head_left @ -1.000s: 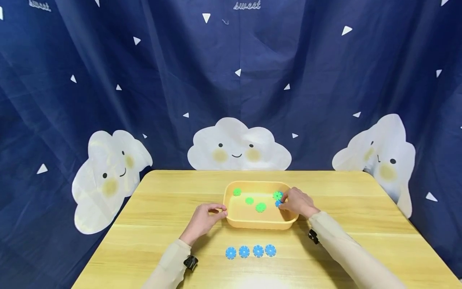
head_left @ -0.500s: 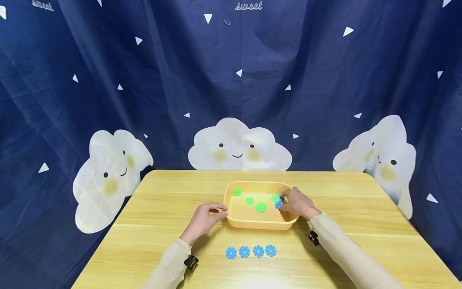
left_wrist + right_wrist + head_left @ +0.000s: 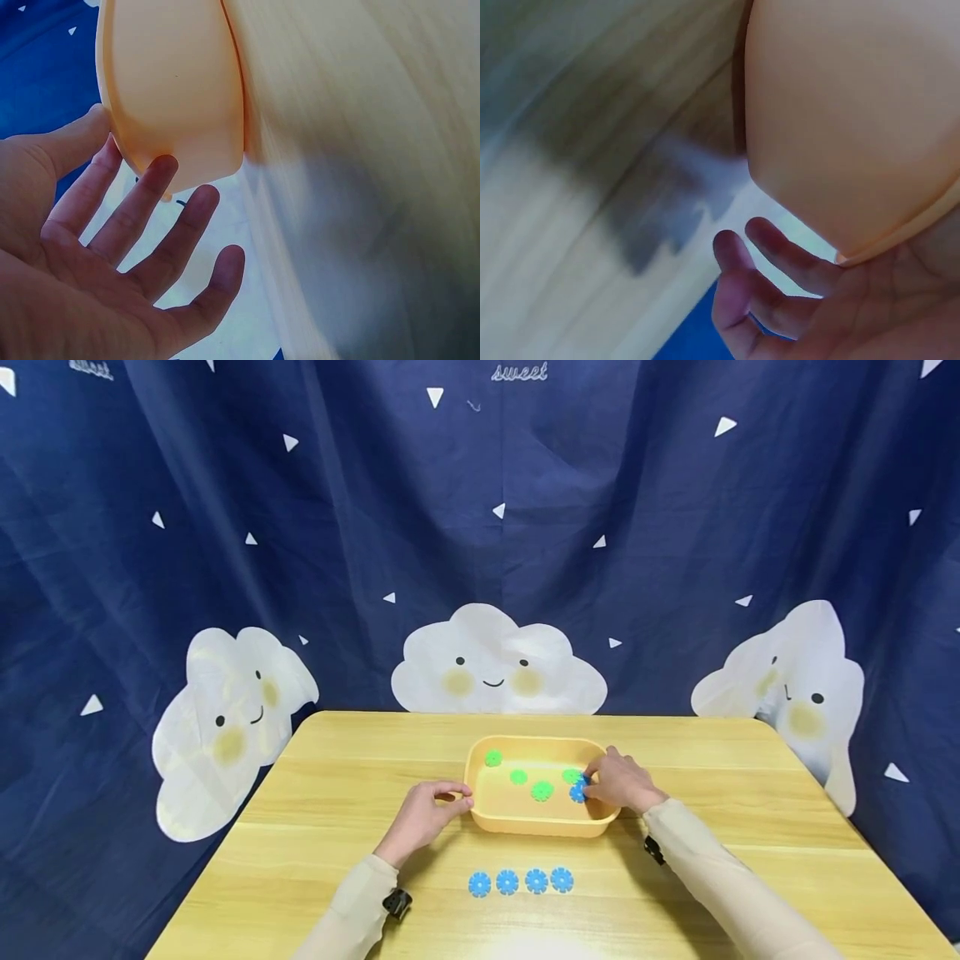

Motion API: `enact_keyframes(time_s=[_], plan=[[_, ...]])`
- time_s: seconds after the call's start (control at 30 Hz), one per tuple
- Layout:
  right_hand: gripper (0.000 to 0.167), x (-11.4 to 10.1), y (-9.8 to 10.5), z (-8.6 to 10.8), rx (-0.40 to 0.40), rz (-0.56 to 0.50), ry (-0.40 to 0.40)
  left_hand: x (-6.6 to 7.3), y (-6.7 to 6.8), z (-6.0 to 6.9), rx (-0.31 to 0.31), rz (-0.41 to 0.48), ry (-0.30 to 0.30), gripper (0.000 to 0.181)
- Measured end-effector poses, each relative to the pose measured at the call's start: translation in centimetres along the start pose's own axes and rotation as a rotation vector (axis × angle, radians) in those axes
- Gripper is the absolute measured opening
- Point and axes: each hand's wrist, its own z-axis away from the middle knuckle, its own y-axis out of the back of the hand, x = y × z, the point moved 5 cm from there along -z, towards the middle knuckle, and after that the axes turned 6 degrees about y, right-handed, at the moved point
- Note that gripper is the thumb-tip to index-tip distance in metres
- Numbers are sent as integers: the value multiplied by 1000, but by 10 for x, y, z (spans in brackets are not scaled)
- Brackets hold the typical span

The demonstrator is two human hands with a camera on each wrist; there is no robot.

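In the head view a yellow-orange tray holds several green notched discs and blue ones near its right end. My left hand pinches the tray's left rim between thumb and forefinger. The left wrist view shows this hand at the tray's wall, its other fingers spread. My right hand reaches over the right rim, thumb and forefinger on a blue disc beside a green one. In the right wrist view the tray hides the right hand's fingertips inside it.
Several blue notched discs lie in a row on the wooden table, in front of the tray. Behind the table hangs a dark blue curtain with white clouds and triangles.
At the tray's right end, the green disc has shifted left and slightly toward me, and the blue disc at my right fingertips has moved slightly toward me. My left hand has stayed at the rim.
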Motion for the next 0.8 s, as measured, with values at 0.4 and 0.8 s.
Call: enact_keyframes(time_s=[0.4,0.8], plan=[[31,1,0,-1,-1,-104,70,0,1,0,2,3,8,22],[33,-9,39,-2,160,-65,399,2,0,1,-5,9,-5,19]])
